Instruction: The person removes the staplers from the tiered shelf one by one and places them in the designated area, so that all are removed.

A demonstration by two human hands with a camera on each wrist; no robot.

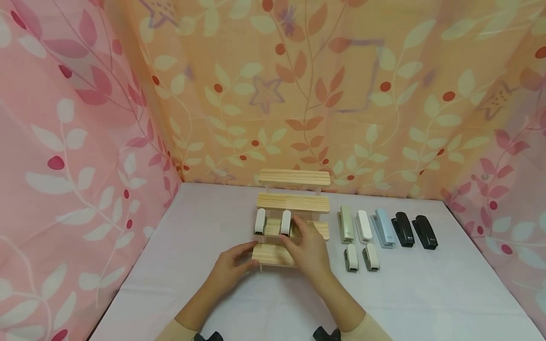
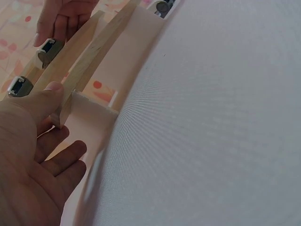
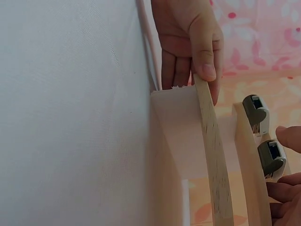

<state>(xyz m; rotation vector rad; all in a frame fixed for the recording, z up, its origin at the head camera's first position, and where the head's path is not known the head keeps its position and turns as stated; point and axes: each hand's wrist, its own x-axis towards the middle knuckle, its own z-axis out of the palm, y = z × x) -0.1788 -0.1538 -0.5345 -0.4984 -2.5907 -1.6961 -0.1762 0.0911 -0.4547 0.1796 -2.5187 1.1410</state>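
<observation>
A tiered wooden display rack (image 1: pixel 273 255) with pale uprights stands on the table. My left hand (image 1: pixel 232 266) pinches the left end of its lowest board, thumb over the top and index finger beneath. On the second board from the bottom, two small white-and-grey staplers stand side by side, the left stapler (image 1: pixel 259 221) at the board's end and the right stapler (image 1: pixel 286 222) near its middle. My right hand (image 1: pixel 313 251) is beside the right stapler, thumb and fingers spread about it. The right wrist view shows that stapler (image 3: pixel 273 157) between the parted thumb and fingers.
To the right of the rack lie a green stapler (image 1: pixel 346 224), a white stapler (image 1: pixel 364 227), a light blue stapler (image 1: pixel 383 228) and two black staplers (image 1: pixel 424 232). In front of them sit two small white staplers (image 1: pixel 351 258). Floral curtains (image 1: pixel 273 94) enclose the table.
</observation>
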